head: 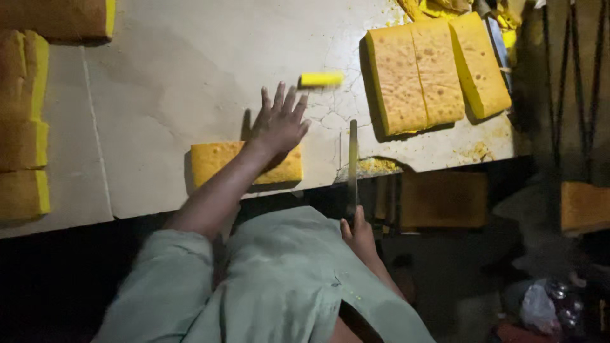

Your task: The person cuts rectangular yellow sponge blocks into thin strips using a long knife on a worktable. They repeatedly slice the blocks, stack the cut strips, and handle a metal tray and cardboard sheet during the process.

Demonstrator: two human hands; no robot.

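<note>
Yellow foam block [219, 159] under left hand [277, 124]; right hand [357, 234] holds knife [352, 165].

This looks like a small, dimly lit workshop where yellow foam or sponge is cut by hand. A worn, cracked worktop [190, 70] is dusted with yellow crumbs [375, 166] along its chipped edge. Thick foam slabs [416, 73] lie on it at the far right, more blocks [22, 127] are stacked along the left side, and a small cut strip [321, 79] lies loose. A long knife [352, 159] lies over the table's edge. Below the table, in shadow, sit more foam pieces [445, 200] and cluttered bags [540, 308].
</note>
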